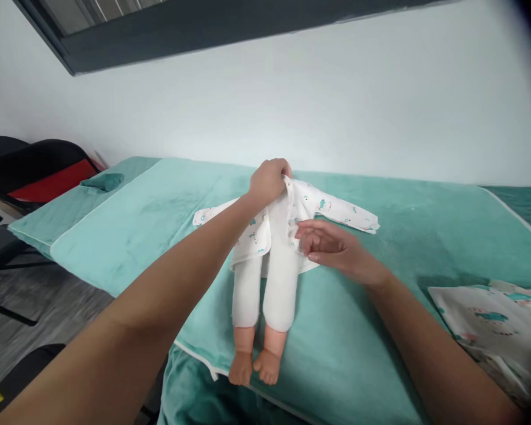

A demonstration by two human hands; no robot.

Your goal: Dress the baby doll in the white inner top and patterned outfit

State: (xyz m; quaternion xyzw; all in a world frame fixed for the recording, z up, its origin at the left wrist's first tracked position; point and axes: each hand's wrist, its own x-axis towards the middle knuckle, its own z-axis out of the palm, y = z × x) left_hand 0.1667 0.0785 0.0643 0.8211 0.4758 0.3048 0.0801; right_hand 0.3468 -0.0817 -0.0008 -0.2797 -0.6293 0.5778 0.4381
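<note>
A baby doll lies on its back, its white cloth legs [281, 289] and bare feet [268, 363] pointing towards me. It wears a white printed baby shirt [307, 200] that hangs unfastened at the front, sleeves spread to both sides. At the neckline, my left hand [269, 182] is closed on the shirt's collar edge; that hand covers the doll's head area. My right hand [331, 245] is beside the shirt's right front edge, fingers loosely bent and thumb apart. Its fingertips seem to touch the cloth near the lower front.
A teal plush cover [358, 330] lies under the doll. Folded printed cloth [495, 324] rests at the right. Black chairs [39, 159], one with red on it, stand at the left. A white wall [292, 106] rises behind, below a dark window frame [181, 35].
</note>
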